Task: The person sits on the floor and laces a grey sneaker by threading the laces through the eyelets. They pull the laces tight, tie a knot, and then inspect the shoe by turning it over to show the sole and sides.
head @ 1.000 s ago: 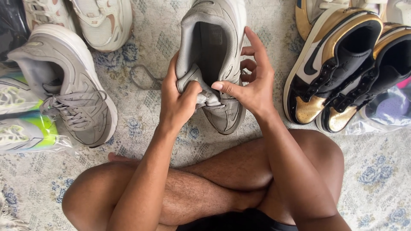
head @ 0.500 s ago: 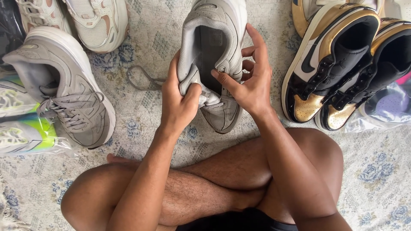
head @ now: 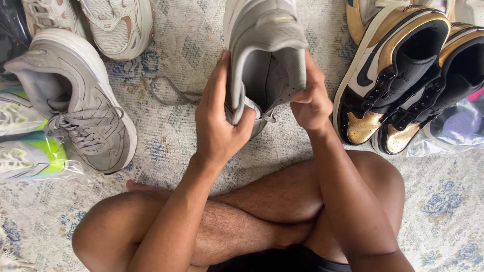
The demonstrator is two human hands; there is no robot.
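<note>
- Bare crossed legs (head: 252, 221) fill the near edge of the view, a person seated on a pale patterned rug (head: 443, 201) with blue floral marks.
- Just beyond the knees, the left hand (head: 219, 121) is closed around the left side of a grey sneaker (head: 267, 55), thumb pressed to its near end.
- Opposite it, the right hand (head: 310, 100) pinches the sneaker's right edge, fingers curled into the opening; the shoe is held above the rug at centre, opening facing the camera.
- A loose grey lace (head: 169, 93) lies on the rug, left of the held shoe.
- To the left, a matching grey sneaker (head: 75, 100) sits laced, beside a neon yellow-green shoe in clear plastic (head: 25, 151).
- On the right stand two black-and-gold high-top sneakers (head: 398, 80).
- Farthest left, cream sneakers (head: 116, 25) rest at the top edge.
</note>
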